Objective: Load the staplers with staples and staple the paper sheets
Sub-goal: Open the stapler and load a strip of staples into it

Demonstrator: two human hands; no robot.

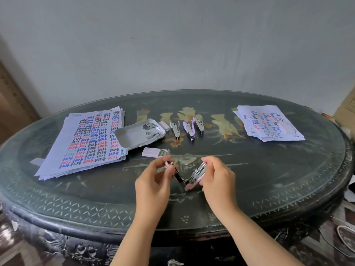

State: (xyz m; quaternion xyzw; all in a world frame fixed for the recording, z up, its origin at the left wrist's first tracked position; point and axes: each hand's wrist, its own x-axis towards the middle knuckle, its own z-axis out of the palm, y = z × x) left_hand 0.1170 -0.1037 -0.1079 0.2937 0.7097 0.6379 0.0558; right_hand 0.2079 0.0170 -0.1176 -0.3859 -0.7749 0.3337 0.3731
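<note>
Nearest me in the head view, my left hand [153,182] and right hand [218,179] share a pink stapler [189,186], hinged wide open between them over the dark table [269,179]. The left fingers [162,167] are curled, pinching the tip of one arm. The right fingers [210,163] curl round the metal arm. Just beyond the left fingertips lies an open staple box [153,152], then a white tray [132,139] of loose staples. Three spare staplers [189,129] lie farther out, ahead of both hands. I see the left paper stack [86,139] well outside the left fingers and the right paper stack [269,122] well outside the right.
</note>
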